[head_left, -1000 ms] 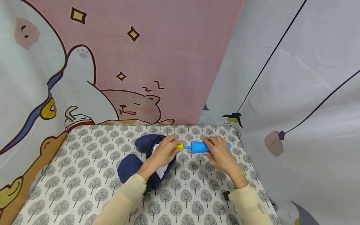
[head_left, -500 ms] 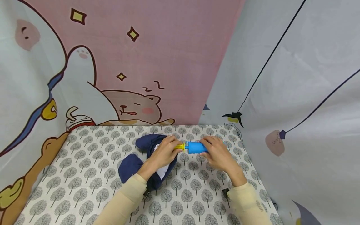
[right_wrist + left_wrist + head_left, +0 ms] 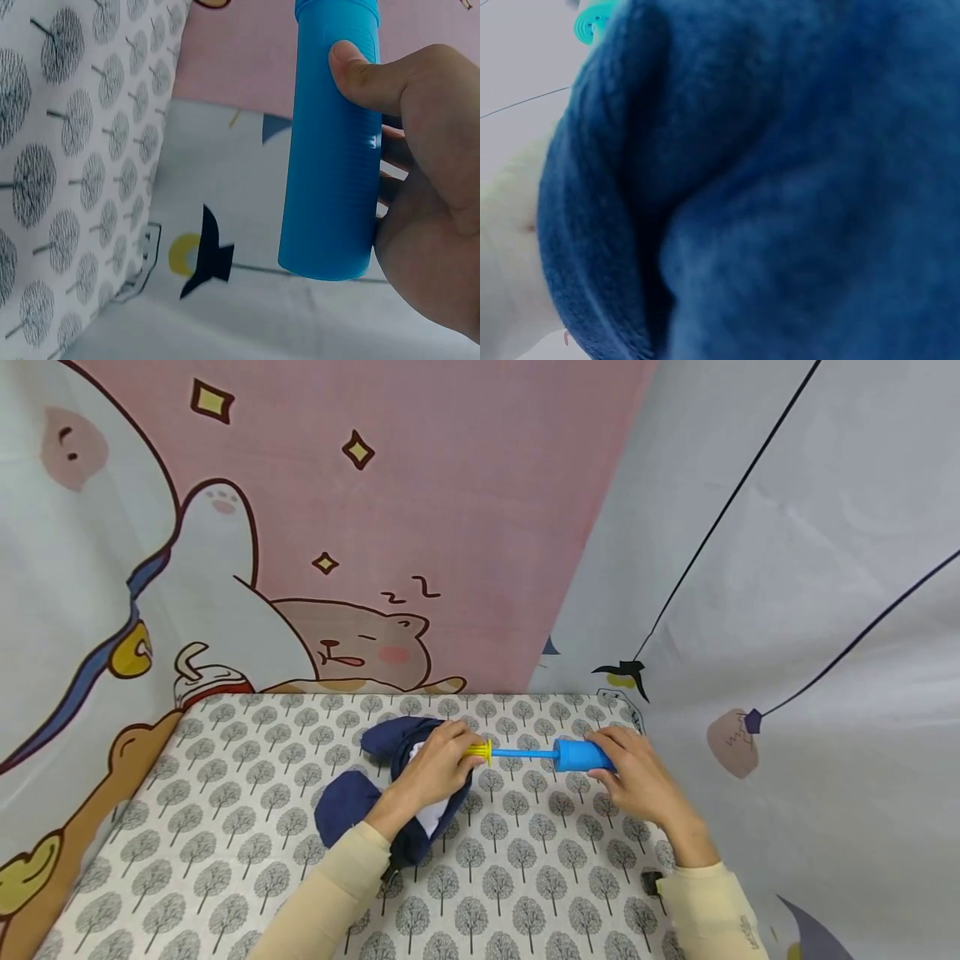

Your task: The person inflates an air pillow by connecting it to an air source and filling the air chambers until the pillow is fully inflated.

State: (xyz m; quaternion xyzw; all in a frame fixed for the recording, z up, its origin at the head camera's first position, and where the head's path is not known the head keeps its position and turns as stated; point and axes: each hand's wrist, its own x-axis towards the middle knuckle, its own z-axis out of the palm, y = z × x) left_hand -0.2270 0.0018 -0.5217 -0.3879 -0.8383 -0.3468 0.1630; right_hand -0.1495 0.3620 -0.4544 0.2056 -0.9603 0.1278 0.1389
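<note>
A hand pump lies level between the hands in the head view, with a blue barrel [image 3: 573, 756], a thin blue rod [image 3: 525, 753] and a yellow ribbed end [image 3: 480, 750]. My right hand [image 3: 633, 772] grips the barrel; the right wrist view shows its thumb [image 3: 352, 67] along the blue side. At the yellow end, my left hand [image 3: 435, 764] pinches it over a navy U-shaped cushion [image 3: 348, 806], which looks like a neck pillow with a white inner part [image 3: 431, 818]. Whether the yellow tip sits inside the cushion is hidden. Navy fabric [image 3: 780, 187] fills most of the left wrist view.
All of this is on a table [image 3: 247, 827] covered with tree-print cloth. A pink cartoon curtain [image 3: 487, 527] hangs behind it, and a grey-white curtain [image 3: 825, 693] stands along the right side. A small black object [image 3: 651, 882] shows beside the right sleeve.
The right hand first slid the barrel left toward the yellow end, shortening the rod. It has since drawn the barrel right, exposing a longer rod. The left hand and cushion stay in place.
</note>
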